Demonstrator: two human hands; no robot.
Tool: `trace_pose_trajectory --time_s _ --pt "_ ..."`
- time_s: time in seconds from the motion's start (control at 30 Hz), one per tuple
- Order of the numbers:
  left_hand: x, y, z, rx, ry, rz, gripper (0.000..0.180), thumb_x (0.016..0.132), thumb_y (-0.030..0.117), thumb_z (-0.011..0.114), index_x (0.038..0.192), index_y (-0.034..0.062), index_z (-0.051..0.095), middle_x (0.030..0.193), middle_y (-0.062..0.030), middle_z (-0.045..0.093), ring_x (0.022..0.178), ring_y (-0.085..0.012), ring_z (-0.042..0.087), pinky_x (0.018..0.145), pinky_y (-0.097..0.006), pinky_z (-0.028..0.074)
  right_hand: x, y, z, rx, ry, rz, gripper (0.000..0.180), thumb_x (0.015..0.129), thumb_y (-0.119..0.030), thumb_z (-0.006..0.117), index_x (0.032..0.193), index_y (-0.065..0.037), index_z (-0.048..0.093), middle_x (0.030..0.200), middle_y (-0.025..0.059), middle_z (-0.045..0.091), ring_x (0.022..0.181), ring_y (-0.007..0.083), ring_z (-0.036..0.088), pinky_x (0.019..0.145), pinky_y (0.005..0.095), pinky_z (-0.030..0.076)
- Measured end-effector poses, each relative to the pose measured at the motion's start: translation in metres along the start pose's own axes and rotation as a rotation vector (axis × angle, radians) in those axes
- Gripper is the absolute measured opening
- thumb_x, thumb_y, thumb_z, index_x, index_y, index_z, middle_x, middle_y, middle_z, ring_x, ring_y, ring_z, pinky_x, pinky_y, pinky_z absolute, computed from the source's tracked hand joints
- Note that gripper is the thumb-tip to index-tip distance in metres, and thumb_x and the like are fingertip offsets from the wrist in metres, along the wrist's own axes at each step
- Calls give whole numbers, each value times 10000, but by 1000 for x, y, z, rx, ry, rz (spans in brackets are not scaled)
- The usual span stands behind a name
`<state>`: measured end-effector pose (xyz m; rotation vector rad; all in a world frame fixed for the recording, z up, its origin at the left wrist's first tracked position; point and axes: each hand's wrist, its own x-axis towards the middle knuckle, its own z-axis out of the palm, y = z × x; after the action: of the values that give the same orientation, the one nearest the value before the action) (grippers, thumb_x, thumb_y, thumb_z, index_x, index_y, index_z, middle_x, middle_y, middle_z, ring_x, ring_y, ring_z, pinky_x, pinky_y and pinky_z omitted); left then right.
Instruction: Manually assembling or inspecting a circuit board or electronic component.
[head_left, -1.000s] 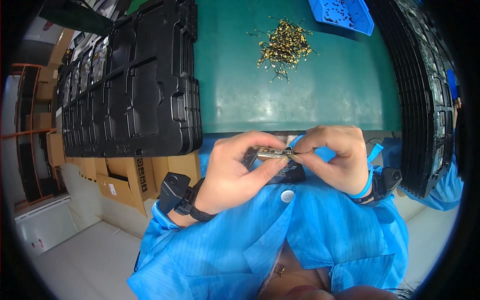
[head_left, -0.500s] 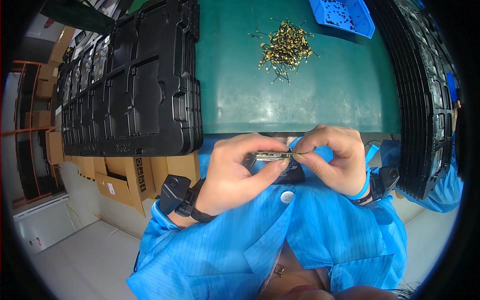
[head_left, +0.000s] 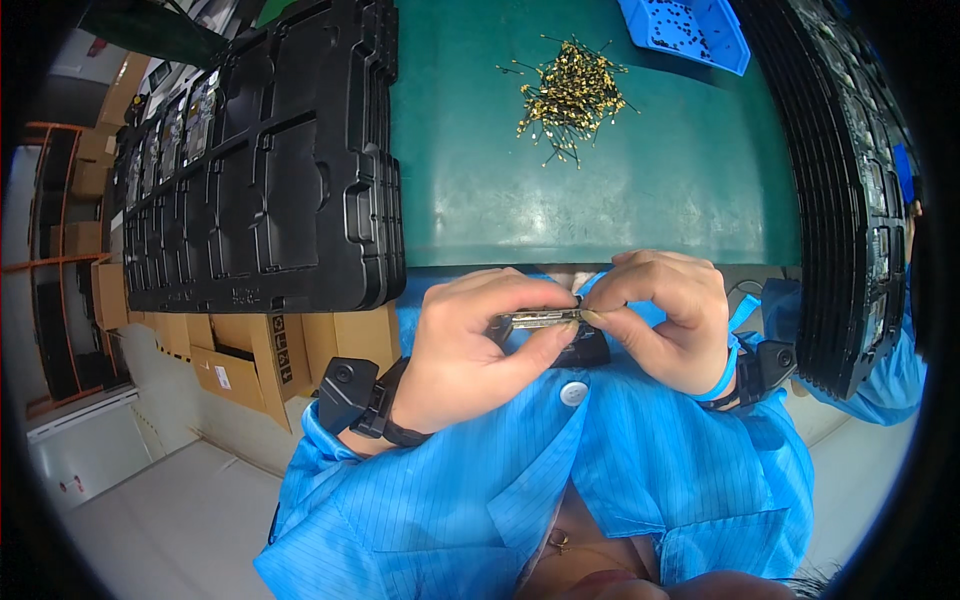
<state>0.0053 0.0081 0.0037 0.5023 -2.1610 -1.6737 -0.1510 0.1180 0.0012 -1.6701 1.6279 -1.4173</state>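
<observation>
My left hand (head_left: 462, 345) grips a thin metal-edged circuit board assembly (head_left: 543, 319) between thumb and fingers, just past the table's near edge. The board is turned edge-on, so its face is hidden. My right hand (head_left: 668, 318) is closed in a pinch at the board's right end, thumb against forefinger. Whatever sits between those fingertips is too small to make out. Farther off on the green table mat (head_left: 600, 210) lies a pile of short black cables (head_left: 572, 95) with gold-coloured ends.
Stacked black trays (head_left: 270, 180) stand at the left, with several boards in the far pockets. Another tall tray stack (head_left: 820, 200) borders the right side. A blue bin (head_left: 690, 35) with small black pieces is at the far right. Cardboard boxes (head_left: 245, 365) sit below left.
The board has tilted slightly, and my right fingertips have shifted a little left against its end. The thin dark wire that showed at those fingertips is no longer distinct.
</observation>
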Motion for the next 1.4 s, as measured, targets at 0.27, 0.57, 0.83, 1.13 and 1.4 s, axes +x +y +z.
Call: trace_pose_trajectory --time_s 0.27,0.57,0.83,1.13,1.4 --pt "-1 -3 -1 30 16 48 151 696 22 675 840 -1 639 766 -106 638 685 -186 616 617 -271 470 1 -1 3 -5 2 -13 92 684 -15 664 733 -38 591 696 75 609 597 230 590 517 301 451" --pt "0 -6 1 -58 55 4 132 698 12 671 828 18 643 748 -76 641 655 -142 599 575 -262 454 0 5 -2 207 -77 158 217 717 -8 659 925 -17 598 721 71 622 660 172 627 587 257 469" --pt "3 -11 1 -376 137 -147 377 792 133 671 1045 25 413 835 -35 605 774 -63 544 693 -208 435 6 11 -1 410 -113 150 299 749 20 642 1035 8 555 837 75 633 790 139 620 698 263 483" --pt "14 -17 7 -552 206 -82 363 818 174 646 1052 24 412 825 -22 553 763 -56 515 667 -199 419 5 23 12 786 -76 158 340 790 47 587 1114 10 488 974 62 598 899 121 579 777 264 463" --pt "22 -17 11 -564 361 -62 375 839 167 615 1107 36 387 870 -36 535 806 -77 511 712 -221 420 6 12 13 247 -117 154 408 734 -19 649 1105 26 485 793 99 616 614 133 596 582 238 458"
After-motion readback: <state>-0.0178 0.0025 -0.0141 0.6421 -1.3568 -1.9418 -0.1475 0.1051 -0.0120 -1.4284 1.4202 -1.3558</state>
